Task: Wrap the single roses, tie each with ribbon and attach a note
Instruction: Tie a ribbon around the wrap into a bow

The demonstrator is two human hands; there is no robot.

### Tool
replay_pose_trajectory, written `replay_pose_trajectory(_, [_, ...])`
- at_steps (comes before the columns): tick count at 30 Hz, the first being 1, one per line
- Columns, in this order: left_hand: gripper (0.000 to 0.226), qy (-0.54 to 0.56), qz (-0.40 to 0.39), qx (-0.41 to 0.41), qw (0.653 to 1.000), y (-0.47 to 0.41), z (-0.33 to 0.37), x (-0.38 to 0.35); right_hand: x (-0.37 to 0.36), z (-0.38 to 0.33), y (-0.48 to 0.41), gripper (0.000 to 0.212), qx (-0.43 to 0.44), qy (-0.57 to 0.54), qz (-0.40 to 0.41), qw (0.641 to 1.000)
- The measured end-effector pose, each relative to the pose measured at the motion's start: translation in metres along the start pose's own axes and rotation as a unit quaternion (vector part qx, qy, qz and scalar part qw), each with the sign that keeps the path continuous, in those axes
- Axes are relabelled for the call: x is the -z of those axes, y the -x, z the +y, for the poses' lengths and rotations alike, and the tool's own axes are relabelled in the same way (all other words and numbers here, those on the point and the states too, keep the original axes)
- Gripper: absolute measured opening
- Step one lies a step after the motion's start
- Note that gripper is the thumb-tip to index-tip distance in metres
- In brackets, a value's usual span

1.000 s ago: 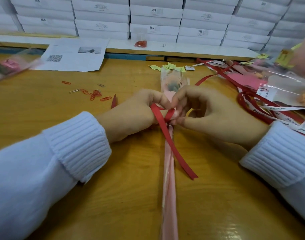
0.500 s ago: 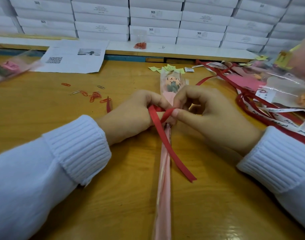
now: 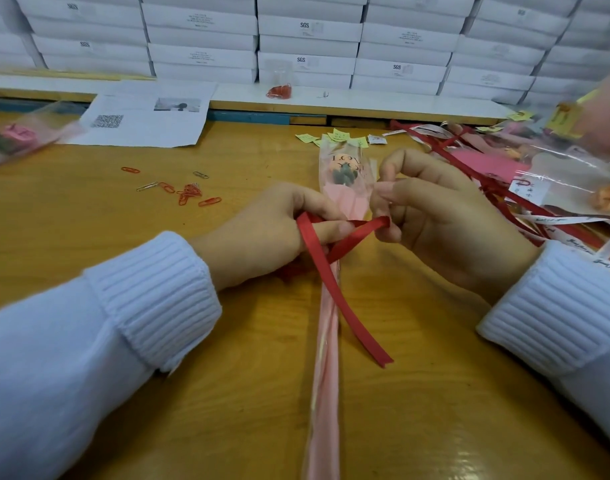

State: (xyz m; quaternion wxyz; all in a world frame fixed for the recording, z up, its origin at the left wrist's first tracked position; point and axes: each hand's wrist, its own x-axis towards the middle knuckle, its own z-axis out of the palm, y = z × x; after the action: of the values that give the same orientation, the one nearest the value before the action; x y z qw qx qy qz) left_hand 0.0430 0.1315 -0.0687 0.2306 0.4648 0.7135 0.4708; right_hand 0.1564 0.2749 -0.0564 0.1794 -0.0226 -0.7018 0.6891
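Tying was the step you had in hand. The wrapped rose [image 3: 345,174] lay lengthwise on the desk [image 3: 262,393], bloom end away from you inside its clear and pink sleeve. The red ribbon [image 3: 360,323] crossed that sleeve just below the bloom.

Your left hand [image 3: 272,233] gripped the ribbon on the left of the crossing, fingers curled round it. Your right hand [image 3: 442,230] pinched the short end just right of the sleeve and drew it out sideways. The long tail ran loose down the desk beside the stem. Whether a first knot was closed under your fingers could not be told.

By my judgement, the next move called for pulling both ends snug against the sleeve without crushing the film, then forming the bow. No note could be seen on this rose. Green note slips [image 3: 338,136] lay just beyond the bloom, and paper clips [image 3: 189,194] were scattered to your left. A heap of ribbons [image 3: 497,188] sat at your right.
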Motion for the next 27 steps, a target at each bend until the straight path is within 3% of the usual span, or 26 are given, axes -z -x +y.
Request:
replay_pose_trajectory(3, [0.017,0.001,0.005,0.012,1.0,0.0,-0.001,0.0,0.006,0.0,0.0,0.013,-0.037,-0.067,-0.067,0.995])
replay_pose_trajectory(4, [0.018,0.009,0.007,0.019,1.0,0.0,-0.001,0.0,0.008,0.0,0.0,0.019,-0.033,-0.033,-0.085,0.995])
replay_pose_trajectory(7, [0.019,0.018,0.014,0.025,0.999,0.0,-0.001,-0.001,0.01,-0.002,0.002,0.037,0.006,0.209,-0.075,0.975])
replay_pose_trajectory(10, [0.019,0.016,0.011,0.021,1.0,0.0,0.0,-0.001,0.004,-0.003,0.003,0.022,0.021,0.288,-0.014,0.957])
replay_pose_trajectory(12, [0.02,0.002,0.017,0.018,1.0,0.0,0.0,-0.001,0.005,-0.004,0.003,0.015,-0.015,0.212,-0.003,0.977])
replay_pose_trajectory(14, [0.021,-0.004,0.017,0.025,1.0,-0.001,0.0,0.0,0.009,-0.004,0.001,0.015,-0.07,0.041,0.0,0.997])
replay_pose_trajectory(17, [0.021,-0.008,0.011,0.032,0.999,-0.001,0.001,0.0,0.018,-0.005,-0.002,0.008,-0.108,-0.144,0.037,0.983])
replay_pose_trajectory(21, [0.021,0.008,0.012,0.031,0.999,0.0,0.002,0.001,0.026,-0.002,-0.005,0.007,-0.146,-0.268,0.105,0.947])
replay_pose_trajectory(23, [0.022,0.019,0.016,0.033,0.999,0.0,0.002,0.001,0.031,-0.001,-0.007,0.01,-0.162,-0.24,0.174,0.941])
replay_pose_trajectory(24, [0.022,0.024,0.018,0.032,0.999,0.0,0.002,0.002,0.033,0.0,-0.009,0.008,-0.182,-0.185,0.22,0.94])
replay_pose_trajectory(27, [0.022,0.024,0.015,0.023,0.999,0.0,0.002,0.002,0.04,0.004,-0.013,0.03,-0.22,0.014,0.342,0.914])
